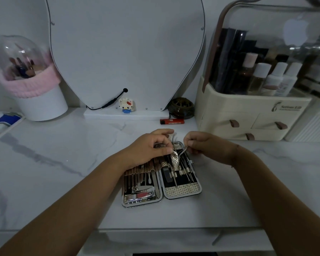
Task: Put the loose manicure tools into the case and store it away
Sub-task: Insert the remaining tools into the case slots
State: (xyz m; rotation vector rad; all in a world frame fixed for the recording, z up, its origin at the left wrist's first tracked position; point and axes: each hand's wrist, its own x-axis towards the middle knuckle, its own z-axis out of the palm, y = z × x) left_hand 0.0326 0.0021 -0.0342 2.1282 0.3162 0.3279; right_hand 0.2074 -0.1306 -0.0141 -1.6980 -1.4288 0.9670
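"What sort of place was it?"

"A home dressing table. Past the right hand [209,145] stood a cosmetics organiser [235,111] with lotion bottles [273,80]; far off the left hand [148,149], a domed brush holder [39,104] on the marble-look top [63,148]."

Both forearms reach forward from the lower corners and converge toward the middle. The left forearm [72,196] runs up and to the right, the right forearm [266,191] up and to the left. The left hand [150,147] lies back-up with its fingers curled, forefinger stretched over the top and thumb tucked below, pinching a curved metal tool [174,138]. The right hand [209,145] sits just beside it, not touching it, with its knuckles bent. Its thumb and forefinger pinch a thin metal tool [183,150] that points down and left. The right wrist [235,154] is slightly bent.
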